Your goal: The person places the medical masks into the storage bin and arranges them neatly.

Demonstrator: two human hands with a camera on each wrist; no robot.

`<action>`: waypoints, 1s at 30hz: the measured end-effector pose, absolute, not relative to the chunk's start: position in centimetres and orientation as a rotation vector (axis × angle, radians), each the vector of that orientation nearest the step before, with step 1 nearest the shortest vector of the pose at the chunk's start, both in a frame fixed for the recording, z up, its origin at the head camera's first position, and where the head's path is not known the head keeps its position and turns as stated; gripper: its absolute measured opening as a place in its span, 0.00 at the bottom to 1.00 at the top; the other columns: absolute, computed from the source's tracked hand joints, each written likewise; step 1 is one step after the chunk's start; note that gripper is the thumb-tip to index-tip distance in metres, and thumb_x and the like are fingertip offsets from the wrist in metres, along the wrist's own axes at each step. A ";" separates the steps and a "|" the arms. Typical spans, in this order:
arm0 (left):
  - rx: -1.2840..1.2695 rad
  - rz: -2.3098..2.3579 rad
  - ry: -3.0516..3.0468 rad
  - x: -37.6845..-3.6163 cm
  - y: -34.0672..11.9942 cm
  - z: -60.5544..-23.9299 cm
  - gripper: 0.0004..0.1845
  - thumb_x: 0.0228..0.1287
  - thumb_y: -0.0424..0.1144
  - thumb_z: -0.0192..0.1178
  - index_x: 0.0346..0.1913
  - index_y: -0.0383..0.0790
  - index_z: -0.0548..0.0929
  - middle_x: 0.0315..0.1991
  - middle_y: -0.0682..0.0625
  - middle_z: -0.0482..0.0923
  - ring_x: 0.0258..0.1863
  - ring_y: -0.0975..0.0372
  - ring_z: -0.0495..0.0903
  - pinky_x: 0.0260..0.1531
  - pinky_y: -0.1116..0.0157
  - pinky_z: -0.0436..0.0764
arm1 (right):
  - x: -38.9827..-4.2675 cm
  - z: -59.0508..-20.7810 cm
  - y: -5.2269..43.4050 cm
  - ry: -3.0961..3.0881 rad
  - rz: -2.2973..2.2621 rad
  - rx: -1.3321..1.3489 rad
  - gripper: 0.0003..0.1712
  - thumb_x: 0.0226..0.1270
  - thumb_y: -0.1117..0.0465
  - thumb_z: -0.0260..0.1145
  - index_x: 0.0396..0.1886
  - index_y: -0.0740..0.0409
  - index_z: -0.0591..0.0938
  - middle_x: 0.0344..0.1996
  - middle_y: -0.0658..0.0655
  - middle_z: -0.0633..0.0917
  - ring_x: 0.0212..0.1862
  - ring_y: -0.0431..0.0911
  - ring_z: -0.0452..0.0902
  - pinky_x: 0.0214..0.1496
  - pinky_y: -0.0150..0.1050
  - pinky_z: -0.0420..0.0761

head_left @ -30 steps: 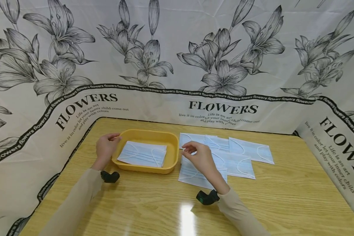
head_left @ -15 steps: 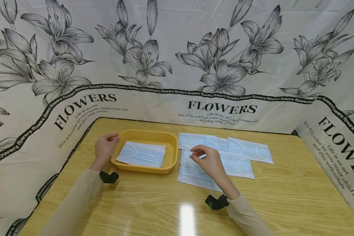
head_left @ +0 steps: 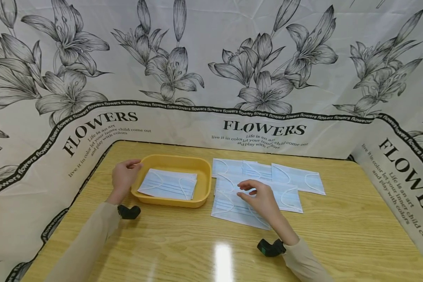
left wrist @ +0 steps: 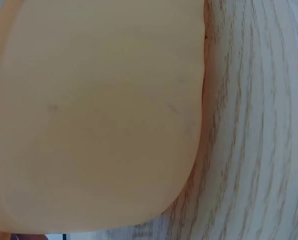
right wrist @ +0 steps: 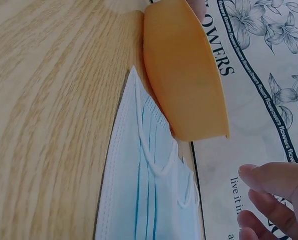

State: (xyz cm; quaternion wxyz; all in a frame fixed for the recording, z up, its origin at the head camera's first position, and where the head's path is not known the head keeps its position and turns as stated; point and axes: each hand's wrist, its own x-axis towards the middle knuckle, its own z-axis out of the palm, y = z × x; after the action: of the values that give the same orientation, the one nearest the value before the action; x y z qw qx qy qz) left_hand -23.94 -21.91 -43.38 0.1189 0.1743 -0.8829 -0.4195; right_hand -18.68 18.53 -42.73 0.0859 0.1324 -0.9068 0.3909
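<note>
Fingers of the left hand [head_left: 124, 177] curl on the rim of the yellow tray [head_left: 204, 172], which holds one mask [head_left: 169, 184]. Next, the right hand [head_left: 262, 197] hovers loose, holding nothing, over the near mask [head_left: 229, 205] in the pile on the worktop [head_left: 338, 235]. Masks overlap, so two might lift together. Bare worktop lies nearer; the flowered cloth [head_left: 211, 58] stands behind.

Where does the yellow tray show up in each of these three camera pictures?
Head: yellow tray left of centre on the table, one mask inside.
Left wrist: its side wall fills most of the frame.
Right wrist: upper middle, seen edge-on.
Shared landmark: the wood-grain table.
</note>
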 end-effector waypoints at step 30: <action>0.486 -1.218 -2.564 -23.8 -21.8 -43.4 0.16 0.66 0.42 0.61 0.50 0.37 0.85 0.41 0.37 0.84 0.31 0.55 0.80 0.23 0.70 0.71 | -17.6 -45.9 26.3 -2.810 1.141 0.115 0.22 0.56 0.60 0.74 0.51 0.60 0.82 0.47 0.61 0.84 0.48 0.52 0.79 0.45 0.38 0.82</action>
State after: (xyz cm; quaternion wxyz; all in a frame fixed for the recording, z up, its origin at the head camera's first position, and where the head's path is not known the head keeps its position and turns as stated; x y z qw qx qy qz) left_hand -23.84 -21.79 -43.38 0.1304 0.1672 -0.8827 -0.4194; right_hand -17.62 26.27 -45.94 0.0532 0.0380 -0.9246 0.3752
